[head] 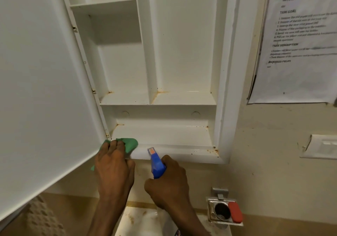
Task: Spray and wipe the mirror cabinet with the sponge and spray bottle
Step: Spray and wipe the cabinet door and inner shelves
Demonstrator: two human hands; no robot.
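- Left hand [114, 164] clamps the green sponge [130, 143] on the mirror cabinet [224, 90] ledge, at 7 o'clock; soft, squashy, likely light.
- Right hand [168, 181] grips the spray bottle [157, 164] at its neck, nozzle toward 12 o'clock; rigid, possibly slick.

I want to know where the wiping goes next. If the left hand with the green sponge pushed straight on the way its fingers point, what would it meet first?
Probably the cabinet's bottom shelf: the left hand presses the green sponge at its front left corner, fingers pointing inward. Beyond, likely the back wall; depth is unclear.
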